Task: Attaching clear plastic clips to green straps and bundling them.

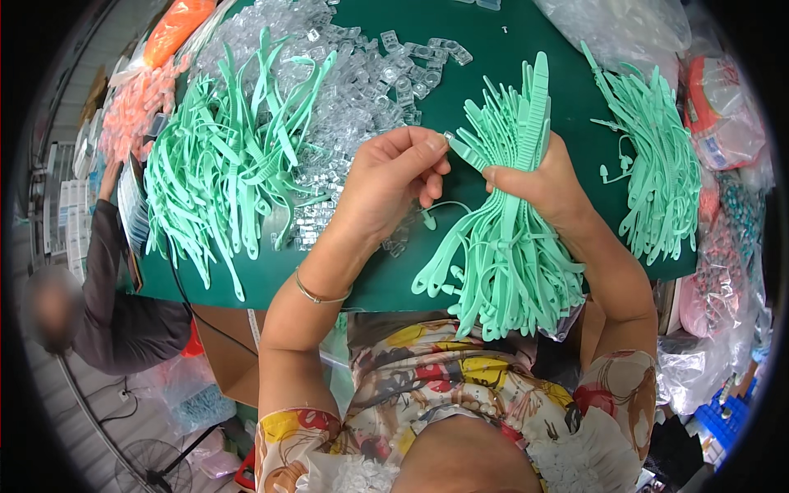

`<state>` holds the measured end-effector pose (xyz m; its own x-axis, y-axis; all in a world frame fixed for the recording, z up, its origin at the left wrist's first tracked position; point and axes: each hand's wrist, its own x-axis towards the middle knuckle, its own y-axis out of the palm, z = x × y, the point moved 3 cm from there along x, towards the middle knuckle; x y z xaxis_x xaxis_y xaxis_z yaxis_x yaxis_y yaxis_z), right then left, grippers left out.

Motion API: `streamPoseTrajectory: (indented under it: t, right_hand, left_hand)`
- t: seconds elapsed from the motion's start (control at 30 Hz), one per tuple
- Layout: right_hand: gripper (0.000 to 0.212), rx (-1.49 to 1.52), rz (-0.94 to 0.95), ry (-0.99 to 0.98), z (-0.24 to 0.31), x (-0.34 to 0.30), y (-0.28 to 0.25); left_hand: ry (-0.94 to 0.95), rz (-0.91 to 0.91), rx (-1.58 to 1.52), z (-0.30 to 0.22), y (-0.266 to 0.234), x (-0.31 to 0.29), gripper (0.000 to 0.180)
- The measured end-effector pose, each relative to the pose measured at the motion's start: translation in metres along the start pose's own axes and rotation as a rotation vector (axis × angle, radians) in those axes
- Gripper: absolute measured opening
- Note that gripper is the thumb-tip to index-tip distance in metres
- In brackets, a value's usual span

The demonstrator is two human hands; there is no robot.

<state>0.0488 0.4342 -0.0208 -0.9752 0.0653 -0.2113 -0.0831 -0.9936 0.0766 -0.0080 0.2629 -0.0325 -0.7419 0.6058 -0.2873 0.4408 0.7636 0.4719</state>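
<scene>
My right hand (552, 187) is closed round the middle of a thick bundle of mint-green ribbed plastic straps (511, 275). Their notched ends fan out above the fist, and the rounded loop ends hang over the table's near edge. With thumb and forefinger, my left hand (401, 168) pinches a small clear plastic clip (449, 137) at the tip of one strap that sticks out to the left. A wide heap of similar clear clips (362, 90) lies beyond and left of that hand. One thin cord with a small plug (429, 220) dangles from the bundle.
More green straps lie in a pile (230, 156) on the left and another pile (657, 164) on the right of the green table (378, 283). Salmon-coloured pieces (140, 107) lie at far left, near another person's sleeve (103, 279). Plastic bags (727, 115) crowd the right edge.
</scene>
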Motion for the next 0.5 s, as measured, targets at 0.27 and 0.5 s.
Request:
streamPoseTrajectory:
  t: [0.27,0.5]
  right_hand:
    - [0.039,-0.054,-0.004,-0.008,-0.001,0.001,0.002]
    - [0.039,-0.078,-0.015,-0.046,-0.003,0.001,0.002]
  left_hand:
    - [0.077,-0.068,0.222,-0.007,0.004,-0.006,0.017]
    - [0.108,-0.091,0.41,-0.012,0.001,-0.005,0.018]
